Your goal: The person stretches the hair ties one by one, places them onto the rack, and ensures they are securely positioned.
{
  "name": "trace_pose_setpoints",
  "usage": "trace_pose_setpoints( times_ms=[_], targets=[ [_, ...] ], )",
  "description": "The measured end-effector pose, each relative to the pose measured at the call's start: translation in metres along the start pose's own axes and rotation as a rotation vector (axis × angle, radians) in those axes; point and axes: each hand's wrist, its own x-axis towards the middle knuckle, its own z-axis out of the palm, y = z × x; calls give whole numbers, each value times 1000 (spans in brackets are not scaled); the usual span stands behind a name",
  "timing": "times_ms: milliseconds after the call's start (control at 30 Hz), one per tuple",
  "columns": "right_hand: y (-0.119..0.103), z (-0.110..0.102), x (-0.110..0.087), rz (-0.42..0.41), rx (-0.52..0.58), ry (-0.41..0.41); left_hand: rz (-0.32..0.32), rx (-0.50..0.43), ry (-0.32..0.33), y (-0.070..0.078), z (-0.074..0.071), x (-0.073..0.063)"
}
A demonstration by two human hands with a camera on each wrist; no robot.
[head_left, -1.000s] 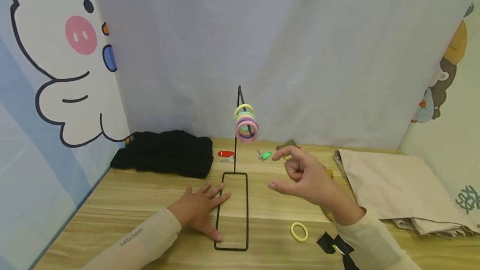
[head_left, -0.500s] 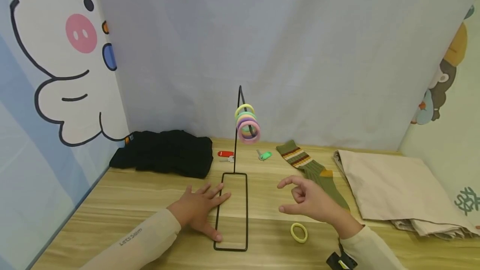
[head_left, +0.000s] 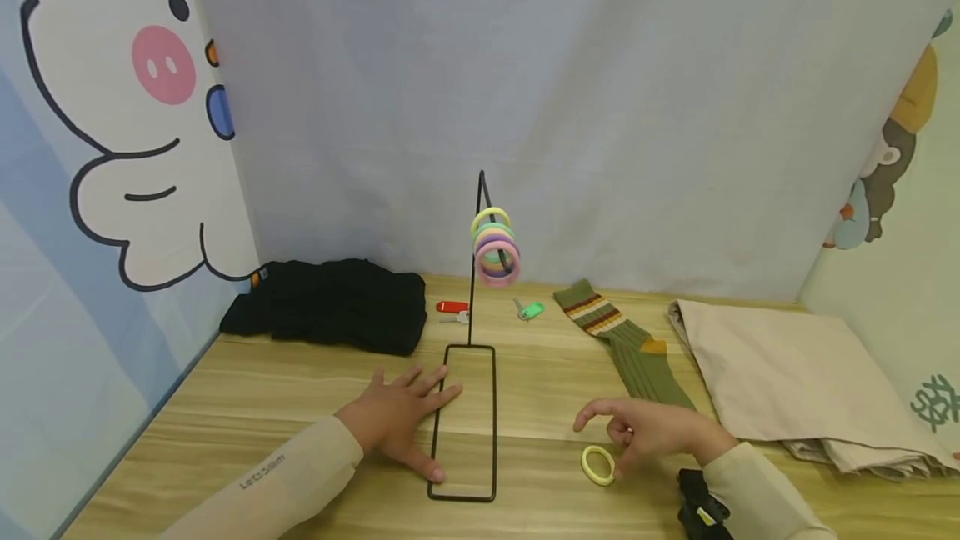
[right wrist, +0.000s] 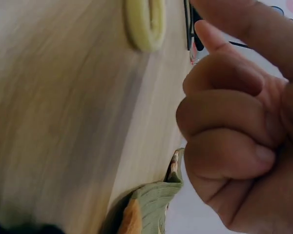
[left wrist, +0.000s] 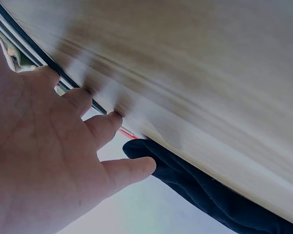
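Fingers spread, my left hand (head_left: 401, 423) rests on the left bar of a black wire stand's base (head_left: 494, 423); in the left wrist view the hand (left wrist: 63, 131) shows its palm side. From the stand's upper arm hang several pastel rings (head_left: 497, 265), a pink one in front. A loose yellow ring (head_left: 584, 467) lies on the table right of the base. My right hand (head_left: 652, 432) hovers over it, thumb tip at its right edge and index finger reaching out above. In the right wrist view its other fingers (right wrist: 224, 117) are curled in, apart from the yellow ring (right wrist: 149, 34).
A green striped sock (head_left: 645, 361) lies behind the right hand, with folded beige cloth (head_left: 795, 373) to its right. Black folded cloth (head_left: 330, 307) sits at the back left. Keys with a red tag (head_left: 452, 307) and a green tag (head_left: 532, 311) lie near the stand's upright.
My right hand has come down and back toward the loose yellow ring, uncovering the sock. The left hand has stayed on the base.
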Motion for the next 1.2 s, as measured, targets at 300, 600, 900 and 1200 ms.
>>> trace_pose_setpoints(
  times_ms=[300, 600, 900, 1200],
  targets=[
    [8, 10, 2, 115, -127, 63, 2, 2, 1, 1, 0, -1],
    [5, 15, 4, 143, -264, 143, -2, 5, -3, 1, -1, -1],
    [4, 21, 10, 142, -389, 232, -1, 2, -7, 1, -1, 0],
    [-7, 27, 15, 160, -556, 258, 0, 7, 0, 0, 0, 0]
  ],
)
